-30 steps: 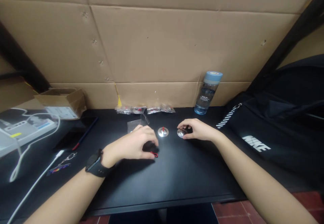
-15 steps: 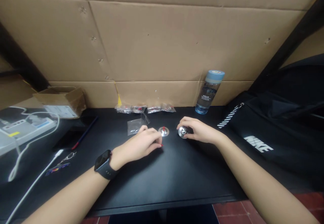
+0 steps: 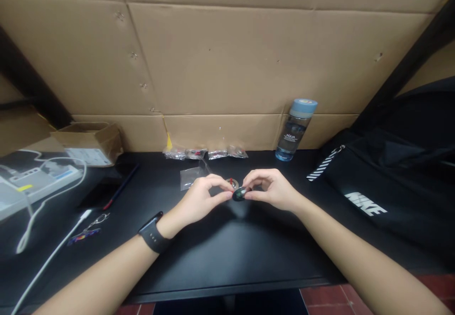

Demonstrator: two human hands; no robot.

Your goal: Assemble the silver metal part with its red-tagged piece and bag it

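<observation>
My right hand (image 3: 275, 189) pinches a small shiny round metal disc (image 3: 239, 194) by its right side, tilted and held up above the black table. At the disc's left edge are the fingertips of my left hand (image 3: 204, 197), closed on a tiny red piece that is mostly hidden. Just behind the held disc, a second metal disc (image 3: 232, 182) with a red upright part lies on the table, partly covered by my fingers. Beyond my left hand lies a clear plastic bag (image 3: 189, 178).
Several small packets (image 3: 216, 152) line the cardboard wall (image 3: 227, 68). A water bottle (image 3: 292, 131) stands at the back right, beside a black bag (image 3: 384, 182). On the left are a power strip (image 3: 39, 182), a carton (image 3: 88, 144), a white cable (image 3: 53, 255) and keys (image 3: 87, 232).
My right hand has lifted the metal disc off the table, tilted it and brought it left. My left hand has turned slightly and its fingertips now meet the disc's edge.
</observation>
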